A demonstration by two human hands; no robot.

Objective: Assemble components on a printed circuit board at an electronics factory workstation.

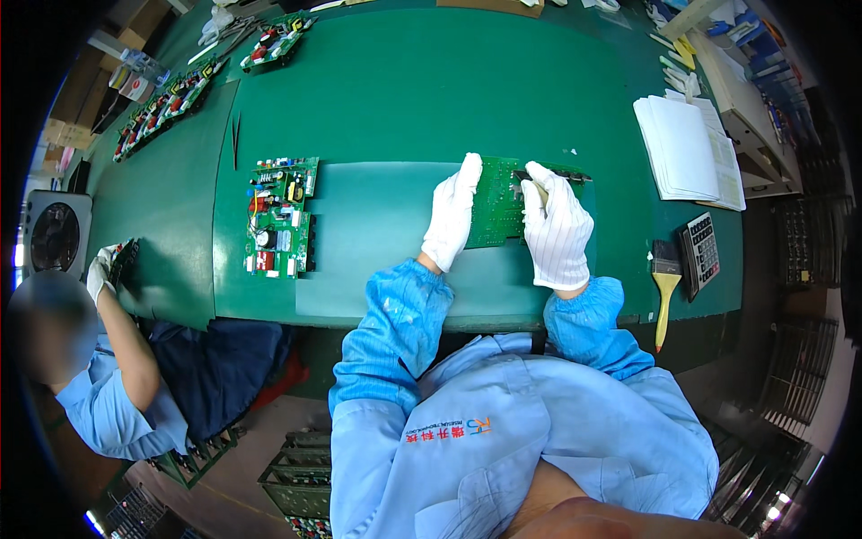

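A green circuit board [496, 202] lies solder side up on the green mat [377, 242] in front of me. My left hand [452, 213], in a white glove, grips the board's left edge. My right hand [557, 229], also gloved, rests on the board's right part and pinches a small tan tool [537, 187] against its surface. A dark strip runs along the board's far right edge.
Two populated circuit boards [280, 216] lie to the left on the mat, with tweezers [236, 139] beyond them. More boards [166, 101] sit at far left. A paintbrush [665, 287], a calculator [699, 251] and papers [687, 148] are to the right. A co-worker's gloved hand [101, 269] holds a board at left.
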